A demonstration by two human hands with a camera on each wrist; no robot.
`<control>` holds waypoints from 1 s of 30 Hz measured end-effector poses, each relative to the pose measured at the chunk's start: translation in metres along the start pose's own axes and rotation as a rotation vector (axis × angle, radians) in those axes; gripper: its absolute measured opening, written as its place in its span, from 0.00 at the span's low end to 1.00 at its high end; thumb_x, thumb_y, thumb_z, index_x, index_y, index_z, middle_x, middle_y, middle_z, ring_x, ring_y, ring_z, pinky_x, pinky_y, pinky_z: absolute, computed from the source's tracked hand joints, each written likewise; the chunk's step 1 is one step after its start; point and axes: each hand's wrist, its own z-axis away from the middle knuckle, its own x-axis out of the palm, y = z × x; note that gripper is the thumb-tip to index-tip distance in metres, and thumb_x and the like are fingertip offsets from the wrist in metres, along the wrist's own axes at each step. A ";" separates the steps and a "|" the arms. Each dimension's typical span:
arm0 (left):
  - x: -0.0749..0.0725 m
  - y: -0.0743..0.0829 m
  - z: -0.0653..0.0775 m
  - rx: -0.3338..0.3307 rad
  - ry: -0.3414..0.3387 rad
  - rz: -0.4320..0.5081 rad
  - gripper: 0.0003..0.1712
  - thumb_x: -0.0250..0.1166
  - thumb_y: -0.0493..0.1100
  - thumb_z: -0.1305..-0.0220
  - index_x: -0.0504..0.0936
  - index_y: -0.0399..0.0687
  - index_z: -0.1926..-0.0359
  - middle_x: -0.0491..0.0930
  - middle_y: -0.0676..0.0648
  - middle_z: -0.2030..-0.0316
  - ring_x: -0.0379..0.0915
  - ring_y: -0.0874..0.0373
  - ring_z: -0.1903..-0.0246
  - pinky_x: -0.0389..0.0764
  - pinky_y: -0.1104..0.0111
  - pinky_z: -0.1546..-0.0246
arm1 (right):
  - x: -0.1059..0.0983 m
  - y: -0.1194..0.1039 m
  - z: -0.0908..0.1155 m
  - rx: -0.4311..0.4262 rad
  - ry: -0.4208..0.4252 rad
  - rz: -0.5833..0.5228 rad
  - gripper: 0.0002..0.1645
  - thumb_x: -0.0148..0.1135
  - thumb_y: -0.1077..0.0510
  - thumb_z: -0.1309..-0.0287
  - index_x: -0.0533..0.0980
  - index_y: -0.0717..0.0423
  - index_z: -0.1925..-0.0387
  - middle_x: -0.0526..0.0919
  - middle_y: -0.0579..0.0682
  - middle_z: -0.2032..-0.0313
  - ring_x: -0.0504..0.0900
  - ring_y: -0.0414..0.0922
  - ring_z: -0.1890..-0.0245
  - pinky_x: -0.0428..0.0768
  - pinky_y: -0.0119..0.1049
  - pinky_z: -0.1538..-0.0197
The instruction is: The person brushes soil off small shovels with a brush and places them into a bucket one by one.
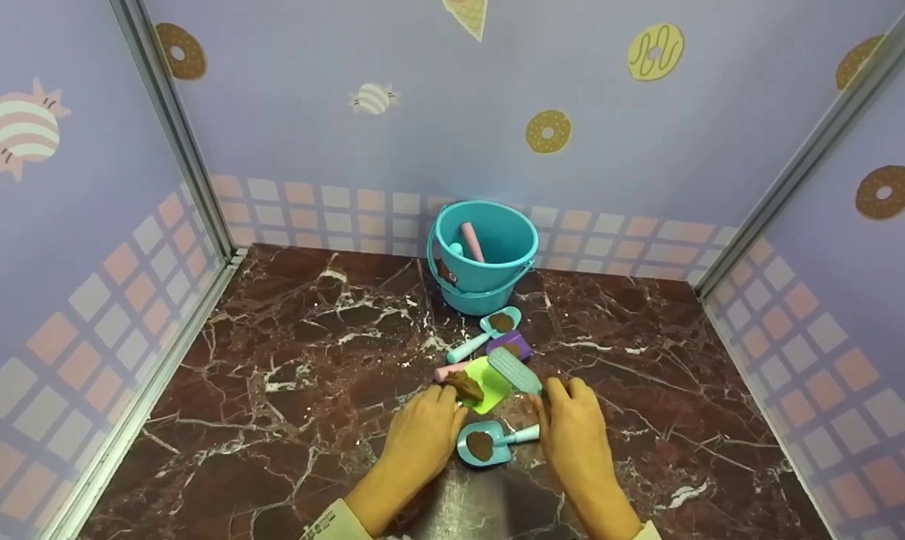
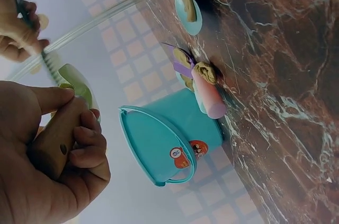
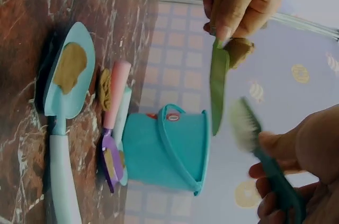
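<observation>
My left hand (image 1: 421, 429) grips the brown handle (image 2: 59, 136) of a small shovel with a lime-green blade (image 1: 489, 386). A brown lump (image 3: 241, 52) shows beside that blade. My right hand (image 1: 576, 421) holds a brush by its dark green handle (image 3: 280, 181). The brush head (image 1: 513, 370) overlaps the far right edge of the green blade in the head view. Its pale bristles (image 3: 242, 126) face the blade and look blurred in the right wrist view. Below both hands lies a light-blue shovel (image 3: 82, 70) with a white handle and a brown patch in its scoop.
A turquoise bucket (image 1: 482, 281) stands near the back wall with pink and light-blue handles inside. In front of it lie another light-blue shovel (image 1: 467, 349) and a purple shovel (image 1: 523, 343) with a pink handle (image 3: 117, 89), both bearing brown patches. Patterned walls enclose the dark marbled surface (image 1: 332, 420).
</observation>
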 end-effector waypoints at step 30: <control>0.002 0.005 0.002 0.067 0.093 -0.080 0.14 0.71 0.49 0.39 0.79 0.43 0.65 0.78 0.47 0.70 0.77 0.52 0.71 0.82 0.60 0.73 | -0.002 -0.008 0.009 -0.007 0.026 -0.043 0.11 0.71 0.55 0.40 0.79 0.57 0.65 0.73 0.49 0.69 0.74 0.44 0.69 0.82 0.40 0.65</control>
